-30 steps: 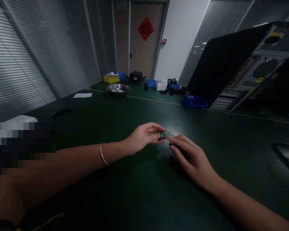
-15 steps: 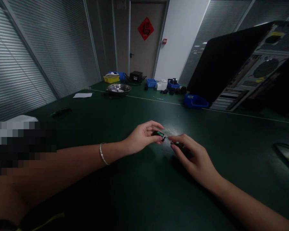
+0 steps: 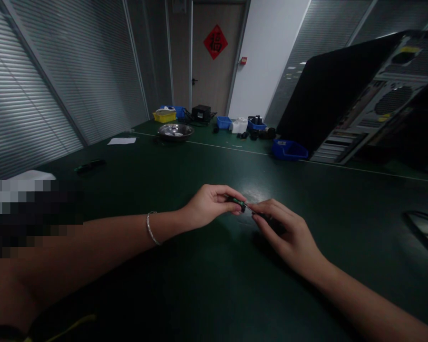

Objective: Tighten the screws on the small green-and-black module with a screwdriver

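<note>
Left hand pinching small green board; right hand gripping thin tool against it, above bare desk.

The small green part pinched by the left hand is mostly covered by the fingers and too small to identify. The right hand hides most of a thin dark tool. A pixelated block masks the left edge. The computer case is cut off at right.
</note>
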Demonstrator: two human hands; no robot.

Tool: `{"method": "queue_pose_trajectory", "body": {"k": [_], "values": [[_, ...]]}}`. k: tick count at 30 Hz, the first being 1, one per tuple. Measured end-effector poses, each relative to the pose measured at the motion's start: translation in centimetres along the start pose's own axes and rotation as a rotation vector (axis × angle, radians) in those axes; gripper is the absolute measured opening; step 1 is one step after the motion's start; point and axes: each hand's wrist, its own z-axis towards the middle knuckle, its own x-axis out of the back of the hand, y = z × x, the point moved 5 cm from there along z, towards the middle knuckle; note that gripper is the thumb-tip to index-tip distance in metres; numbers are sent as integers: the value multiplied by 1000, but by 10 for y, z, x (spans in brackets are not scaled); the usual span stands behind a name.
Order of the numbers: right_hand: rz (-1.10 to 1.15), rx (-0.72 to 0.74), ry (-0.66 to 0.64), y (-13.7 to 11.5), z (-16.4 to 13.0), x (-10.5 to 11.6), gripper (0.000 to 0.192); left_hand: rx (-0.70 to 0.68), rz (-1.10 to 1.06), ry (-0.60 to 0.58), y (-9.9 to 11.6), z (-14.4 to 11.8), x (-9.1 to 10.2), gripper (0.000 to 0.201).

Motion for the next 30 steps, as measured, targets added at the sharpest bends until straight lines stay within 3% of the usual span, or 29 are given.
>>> {"method": "queue_pose_trajectory", "body": {"k": [30], "values": [[36,25,40,1,0,-1,24,27,-31,-19,-4,1,-2,25]]}}
